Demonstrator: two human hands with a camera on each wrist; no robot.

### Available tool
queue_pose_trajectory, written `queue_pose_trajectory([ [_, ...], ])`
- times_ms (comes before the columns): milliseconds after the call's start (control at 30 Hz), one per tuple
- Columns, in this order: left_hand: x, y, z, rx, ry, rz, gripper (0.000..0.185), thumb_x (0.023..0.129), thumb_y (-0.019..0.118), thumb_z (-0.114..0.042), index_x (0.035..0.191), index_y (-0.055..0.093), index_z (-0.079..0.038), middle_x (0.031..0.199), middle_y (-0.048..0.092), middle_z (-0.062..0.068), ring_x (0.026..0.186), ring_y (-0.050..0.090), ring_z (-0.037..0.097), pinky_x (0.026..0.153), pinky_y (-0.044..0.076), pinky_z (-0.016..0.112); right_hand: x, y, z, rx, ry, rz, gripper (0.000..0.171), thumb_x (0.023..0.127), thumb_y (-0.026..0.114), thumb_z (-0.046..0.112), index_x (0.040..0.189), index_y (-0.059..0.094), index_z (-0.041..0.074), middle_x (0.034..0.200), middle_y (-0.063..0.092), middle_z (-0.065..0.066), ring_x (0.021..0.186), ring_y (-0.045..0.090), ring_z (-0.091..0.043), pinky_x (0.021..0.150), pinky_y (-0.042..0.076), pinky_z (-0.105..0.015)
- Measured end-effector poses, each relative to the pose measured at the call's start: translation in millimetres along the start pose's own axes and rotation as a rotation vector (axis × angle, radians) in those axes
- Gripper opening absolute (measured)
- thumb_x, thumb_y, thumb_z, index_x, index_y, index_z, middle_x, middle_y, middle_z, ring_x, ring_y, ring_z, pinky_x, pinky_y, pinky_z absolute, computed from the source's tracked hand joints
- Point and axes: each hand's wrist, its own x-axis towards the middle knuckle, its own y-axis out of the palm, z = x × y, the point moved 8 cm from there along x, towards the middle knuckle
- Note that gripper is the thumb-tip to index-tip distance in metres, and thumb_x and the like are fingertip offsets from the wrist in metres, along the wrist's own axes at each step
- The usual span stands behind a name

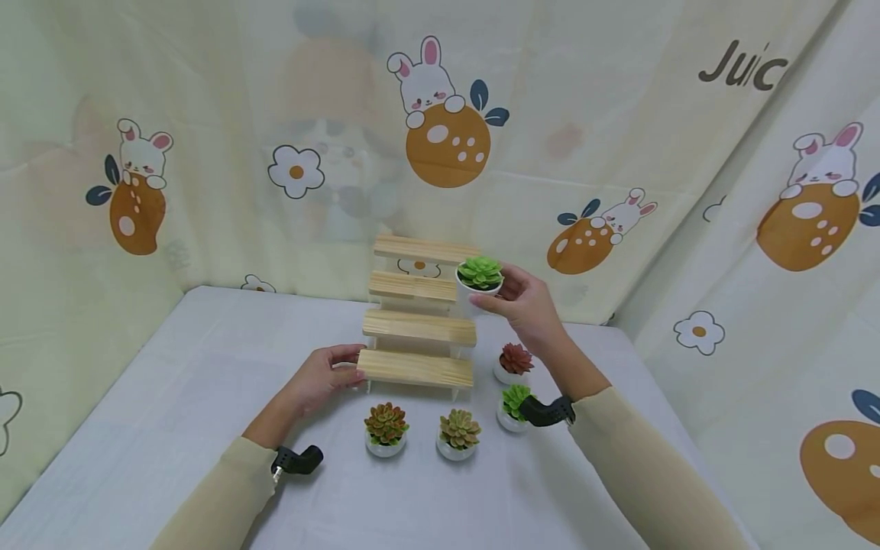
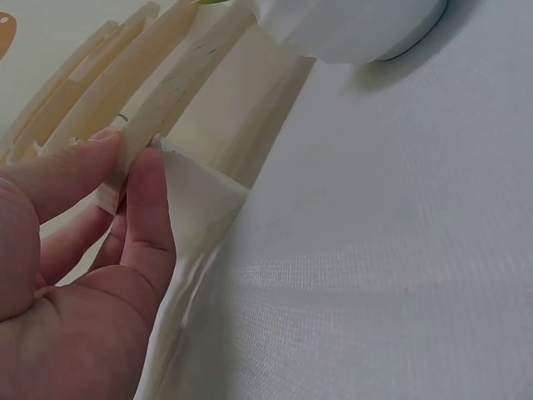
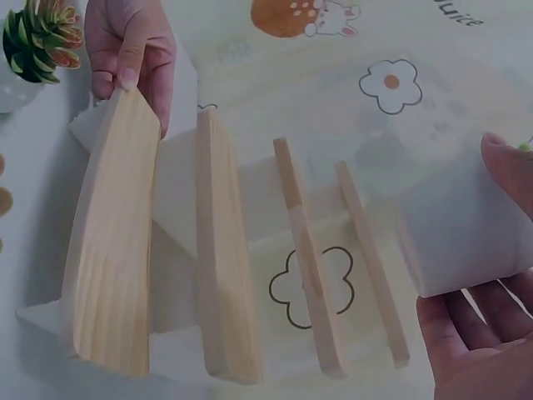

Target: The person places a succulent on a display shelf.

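A stepped wooden shelf (image 1: pixel 415 367) with several pale planks stands on the table. My left hand (image 1: pixel 323 380) pinches the left end of its lowest plank (image 2: pixel 179 83) between thumb and fingers. In the right hand (image 1: pixel 525 305) is a bright green potted succulent (image 1: pixel 480 273), held by its white pot (image 3: pixel 466 237) beside the upper planks. From the right wrist view, the pot is raised off to the side of the top plank (image 3: pixel 373 262), and the left hand (image 3: pixel 137 50) shows at the far end of the lowest one.
Before the shelf stand a reddish-brown succulent (image 1: pixel 386 425) and a pale green one (image 1: pixel 458 429) in white pots. To the right are a red succulent (image 1: pixel 516 359) and another green one (image 1: pixel 514 399), partly behind the right wrist's camera. A printed curtain (image 1: pixel 330 229) hangs behind.
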Motion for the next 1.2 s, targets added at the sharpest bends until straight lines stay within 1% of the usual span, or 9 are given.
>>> queue_pose_trajectory([
  [200,-0.6,-1.7,0.6,0.013,0.009,0.001,0.060,0.094,0.069,0.001,0.150,0.047,0.003,0.134,0.057,0.024,0.097,0.069,0.013,0.085,0.063,0.030,12,13,5,0.029,0.006,0.013,0.064,0.085,0.084,0.011,0.143,0.056,0.009,0.134,0.065,-0.011,0.112,0.068,-0.014,0.091,0.060,-0.021],
  [400,0.1,-2.6,1.6,0.009,0.003,-0.002,0.061,0.093,0.070,0.000,0.149,0.048,0.002,0.134,0.057,0.023,0.098,0.069,0.013,0.085,0.063,0.030,24,26,9,0.041,-0.007,0.021,0.059,0.086,0.082,0.007,0.140,0.058,0.008,0.129,0.067,-0.009,0.108,0.069,-0.012,0.088,0.060,-0.020],
  [567,-1.4,-2.8,-1.9,0.011,0.013,0.003,0.061,0.094,0.069,0.001,0.150,0.046,0.004,0.134,0.056,0.024,0.097,0.069,0.012,0.084,0.063,0.029,37,36,11,0.055,-0.025,0.023,0.057,0.085,0.083,0.007,0.137,0.060,0.007,0.124,0.070,-0.008,0.106,0.070,-0.012,0.087,0.060,-0.020],
  [800,-1.1,-1.3,-3.2,0.003,0.007,0.000,0.061,0.093,0.070,0.003,0.149,0.047,0.004,0.133,0.057,0.025,0.098,0.069,0.013,0.084,0.063,0.029,50,46,19,0.066,-0.062,0.029,0.057,0.086,0.082,0.006,0.138,0.059,0.006,0.128,0.069,-0.012,0.106,0.070,-0.012,0.085,0.060,-0.019],
  [967,-0.1,-2.5,-0.7,0.003,0.007,-0.001,0.060,0.093,0.070,0.002,0.149,0.047,0.004,0.133,0.057,0.024,0.098,0.069,0.013,0.084,0.063,0.029,59,52,20,0.067,-0.076,0.026,0.057,0.085,0.083,0.006,0.138,0.061,0.007,0.126,0.069,-0.010,0.103,0.070,-0.014,0.083,0.059,-0.019],
  [1000,0.2,-3.1,0.4,-0.001,0.000,-0.004,0.060,0.094,0.070,0.002,0.149,0.048,0.003,0.133,0.057,0.024,0.098,0.069,0.013,0.084,0.063,0.028,61,53,20,0.066,-0.074,0.024,0.057,0.085,0.083,0.006,0.138,0.061,0.008,0.126,0.069,-0.010,0.103,0.070,-0.014,0.084,0.059,-0.020],
  [1200,1.8,-3.5,3.1,-0.006,0.008,0.001,0.060,0.094,0.069,0.001,0.150,0.047,0.004,0.133,0.058,0.024,0.098,0.069,0.013,0.085,0.063,0.029,73,57,17,0.055,-0.061,0.006,0.059,0.085,0.084,0.010,0.139,0.061,0.008,0.130,0.068,-0.012,0.110,0.070,-0.017,0.092,0.060,-0.024],
])
